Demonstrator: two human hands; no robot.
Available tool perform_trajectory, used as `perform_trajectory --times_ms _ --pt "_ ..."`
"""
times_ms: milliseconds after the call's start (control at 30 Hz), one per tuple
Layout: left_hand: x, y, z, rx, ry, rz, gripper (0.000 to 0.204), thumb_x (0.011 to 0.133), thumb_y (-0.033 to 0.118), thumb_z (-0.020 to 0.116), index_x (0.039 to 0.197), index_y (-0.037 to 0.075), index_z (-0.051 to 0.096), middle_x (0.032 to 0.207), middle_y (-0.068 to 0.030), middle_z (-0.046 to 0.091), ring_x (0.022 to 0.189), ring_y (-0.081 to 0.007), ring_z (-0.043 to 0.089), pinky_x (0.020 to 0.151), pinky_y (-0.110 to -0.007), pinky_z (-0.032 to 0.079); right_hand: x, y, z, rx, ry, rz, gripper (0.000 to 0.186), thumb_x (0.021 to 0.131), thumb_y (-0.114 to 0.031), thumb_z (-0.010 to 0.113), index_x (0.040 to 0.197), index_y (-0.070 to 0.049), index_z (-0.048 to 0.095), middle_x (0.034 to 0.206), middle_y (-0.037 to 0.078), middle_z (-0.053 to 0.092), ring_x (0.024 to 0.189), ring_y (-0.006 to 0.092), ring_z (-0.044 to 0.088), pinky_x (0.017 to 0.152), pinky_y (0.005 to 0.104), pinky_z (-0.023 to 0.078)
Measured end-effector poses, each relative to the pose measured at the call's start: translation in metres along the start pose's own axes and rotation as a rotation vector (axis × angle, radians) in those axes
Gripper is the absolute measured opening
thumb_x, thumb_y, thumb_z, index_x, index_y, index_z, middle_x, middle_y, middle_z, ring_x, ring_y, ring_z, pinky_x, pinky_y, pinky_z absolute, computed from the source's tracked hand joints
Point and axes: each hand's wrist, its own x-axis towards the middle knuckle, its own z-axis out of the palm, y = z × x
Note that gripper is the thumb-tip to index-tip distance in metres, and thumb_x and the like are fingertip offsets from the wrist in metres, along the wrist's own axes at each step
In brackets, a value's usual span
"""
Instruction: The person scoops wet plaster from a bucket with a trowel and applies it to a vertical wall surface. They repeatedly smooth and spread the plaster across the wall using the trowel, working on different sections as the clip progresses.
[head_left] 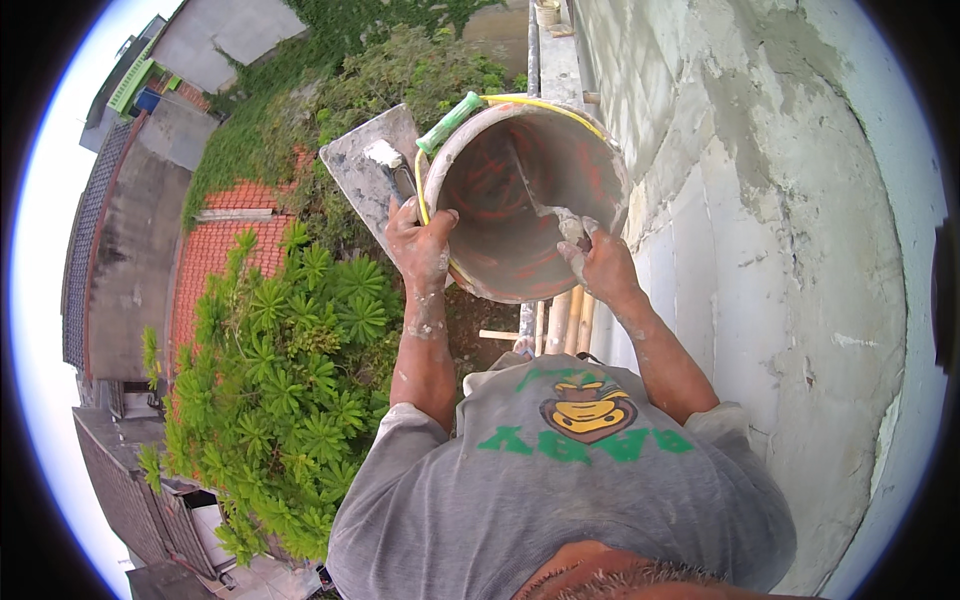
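A mortar-smeared bucket [470, 150] is tipped so that its mouth faces me, its inside coated grey with reddish streaks. It has a yellow wire handle with a green grip [449, 122]. My left hand [422, 240] is closed at the bucket's left rim, thumb on the rim, and holds a flat rectangular plastering trowel [352, 165] outside the bucket. White plaster clings near that trowel's handle. Within the bucket's mouth, my right hand [604, 264] grips a small mortar-caked trowel [568, 224]; its blade points inward and is hard to make out. Both hands are spattered.
A partly plastered wall [780, 260] rises close on my right. Bamboo poles [573, 322] and a narrow plank [560, 65] run below and ahead. On the left is a drop to leafy trees [300, 350], an orange tiled roof [228, 255] and neighbouring buildings.
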Motion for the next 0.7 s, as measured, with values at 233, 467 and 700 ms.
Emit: perform_trajectory --times_ms 233,467,700 --pt "0.003 0.003 -0.002 0.059 0.001 0.044 0.013 0.068 0.010 0.067 0.070 -0.001 0.061 0.062 -0.0057 0.054 0.075 -0.0228 0.048 0.117 -0.042 0.019 0.000 0.002 0.015 -0.111 -0.141 -0.195 0.056 0.084 -0.029 0.070 0.124 0.008 0.056 0.087 0.024 0.068 0.082 0.0361 0.069 0.076 0.0420 0.053" --pt "0.000 -0.006 0.002 -0.006 0.092 0.052 0.014 0.069 0.011 0.067 0.070 -0.002 0.061 0.063 -0.0060 0.054 0.077 -0.0216 0.048 0.112 -0.042 0.024 -0.011 0.008 -0.002 -0.073 -0.205 -0.185 0.053 0.083 -0.027 0.071 0.120 0.008 0.059 0.092 0.023 0.070 0.088 0.0339 0.069 0.081 0.0406 0.053" --pt "-0.002 0.002 0.004 0.021 0.079 0.062 0.015 0.068 0.011 0.068 0.067 -0.001 0.059 0.059 -0.0042 0.052 0.074 -0.0219 0.047 0.116 -0.044 0.020 0.001 0.014 -0.013 0.122 -0.049 0.023 0.061 0.086 -0.030 0.070 0.124 0.015 0.054 0.086 0.026 0.069 0.088 0.0349 0.070 0.079 0.0395 0.053"
